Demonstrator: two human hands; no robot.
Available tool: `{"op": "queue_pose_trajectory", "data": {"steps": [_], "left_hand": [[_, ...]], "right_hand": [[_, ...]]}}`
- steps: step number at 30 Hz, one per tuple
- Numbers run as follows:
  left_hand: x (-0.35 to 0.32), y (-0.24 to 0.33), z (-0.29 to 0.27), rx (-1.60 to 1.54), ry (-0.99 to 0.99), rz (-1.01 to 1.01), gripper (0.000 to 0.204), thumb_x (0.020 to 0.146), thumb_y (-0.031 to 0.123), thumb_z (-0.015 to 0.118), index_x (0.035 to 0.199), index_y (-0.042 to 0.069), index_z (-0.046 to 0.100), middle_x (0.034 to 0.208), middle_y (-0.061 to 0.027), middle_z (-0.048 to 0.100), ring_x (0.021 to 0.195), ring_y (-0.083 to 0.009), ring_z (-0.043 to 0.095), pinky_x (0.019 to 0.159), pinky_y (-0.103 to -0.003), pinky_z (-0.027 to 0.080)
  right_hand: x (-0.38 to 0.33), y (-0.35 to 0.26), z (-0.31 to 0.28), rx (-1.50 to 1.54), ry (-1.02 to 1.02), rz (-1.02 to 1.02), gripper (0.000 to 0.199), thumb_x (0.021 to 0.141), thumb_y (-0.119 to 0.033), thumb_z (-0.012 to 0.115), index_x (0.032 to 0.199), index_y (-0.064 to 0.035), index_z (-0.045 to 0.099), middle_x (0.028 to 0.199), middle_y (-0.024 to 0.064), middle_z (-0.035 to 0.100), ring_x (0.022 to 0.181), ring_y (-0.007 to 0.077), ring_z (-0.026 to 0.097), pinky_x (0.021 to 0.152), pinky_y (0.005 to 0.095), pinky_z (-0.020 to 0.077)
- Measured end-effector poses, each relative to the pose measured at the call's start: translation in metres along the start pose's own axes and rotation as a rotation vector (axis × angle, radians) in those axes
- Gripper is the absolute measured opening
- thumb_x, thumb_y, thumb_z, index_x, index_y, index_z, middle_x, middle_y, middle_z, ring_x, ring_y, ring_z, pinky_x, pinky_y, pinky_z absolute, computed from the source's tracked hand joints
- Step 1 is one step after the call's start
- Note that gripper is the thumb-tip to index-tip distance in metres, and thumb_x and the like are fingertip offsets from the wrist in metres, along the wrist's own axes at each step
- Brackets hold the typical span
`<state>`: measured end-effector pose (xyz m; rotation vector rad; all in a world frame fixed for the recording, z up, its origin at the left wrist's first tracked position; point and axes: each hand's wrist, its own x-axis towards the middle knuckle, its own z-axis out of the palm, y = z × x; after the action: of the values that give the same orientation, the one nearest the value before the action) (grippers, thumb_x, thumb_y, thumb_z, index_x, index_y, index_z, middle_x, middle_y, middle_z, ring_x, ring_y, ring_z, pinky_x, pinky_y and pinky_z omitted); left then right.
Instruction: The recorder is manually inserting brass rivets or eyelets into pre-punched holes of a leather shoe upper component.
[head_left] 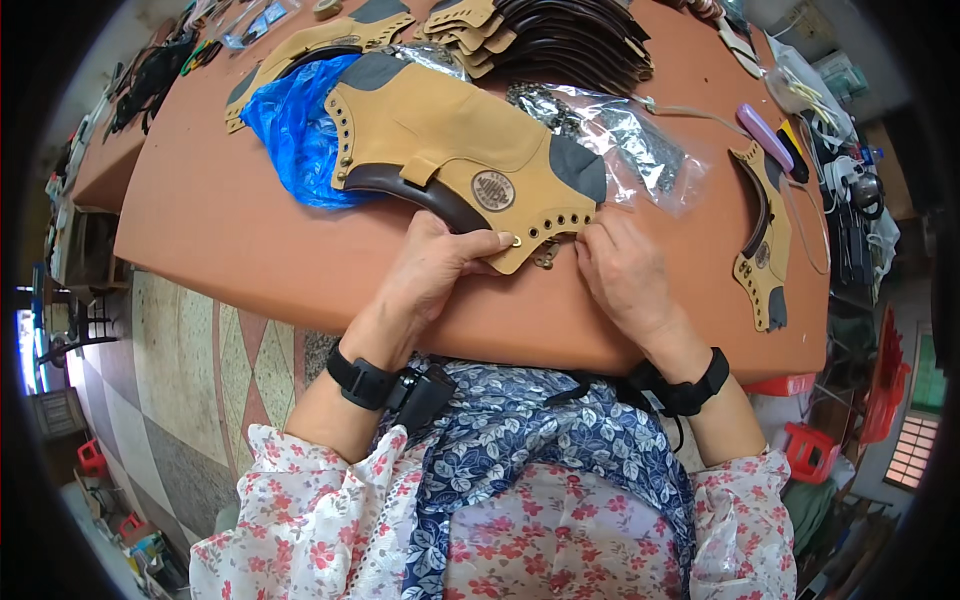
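Observation:
A tan leather piece (430,115) lies across the table, with a dark brown padded edge, grey-black patches and rows of punched holes at its ends. My left hand (425,262) grips its near edge, thumb on top by a brass-coloured eyelet. At the right end of the near row of holes, my right hand (622,268) is closed in a pinch against the leather's edge; whatever its fingertips hold is hidden. Small brass-coloured metal bits (546,257) show just under the edge between my hands. Blue plastic bag (295,125) touches the leather's left end.
Behind stands a stack of similar leather pieces (570,35). Clear plastic bags with small metal parts (640,150) lie right of the leather. Farther right are another leather piece (765,240), a purple-handled tool (763,138) and a cord. The table's rounded front edge (560,345) is close to me.

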<state>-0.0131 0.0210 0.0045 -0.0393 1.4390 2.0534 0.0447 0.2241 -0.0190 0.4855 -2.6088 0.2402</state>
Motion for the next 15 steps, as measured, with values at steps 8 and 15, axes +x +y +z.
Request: {"op": "queue_pose_trajectory", "data": {"steps": [8, 15], "left_hand": [[0.001, -0.003, -0.004, 0.003, -0.005, -0.002, 0.019, 0.076, -0.002, 0.064, 0.094, -0.001, 0.058, 0.079, -0.0016, 0.06, 0.06, -0.0044, 0.051, 0.048, -0.015, 0.037], [0.002, -0.004, -0.005, -0.017, -0.013, 0.007, 0.02, 0.075, -0.002, 0.066, 0.094, 0.0, 0.058, 0.079, -0.0011, 0.06, 0.061, -0.0049, 0.051, 0.049, -0.016, 0.038]], "right_hand": [[0.012, -0.027, -0.019, 0.217, 0.029, -0.243, 0.017, 0.069, -0.006, 0.06, 0.085, 0.0001, 0.058, 0.099, 0.0139, 0.06, 0.089, 0.0253, 0.061, 0.072, 0.0335, 0.0487], [0.009, -0.031, -0.014, 0.093, 0.052, -0.327, 0.016, 0.071, -0.01, 0.057, 0.081, 0.001, 0.06, 0.099, 0.0156, 0.061, 0.089, 0.0246, 0.062, 0.07, 0.0316, 0.0486]]}}
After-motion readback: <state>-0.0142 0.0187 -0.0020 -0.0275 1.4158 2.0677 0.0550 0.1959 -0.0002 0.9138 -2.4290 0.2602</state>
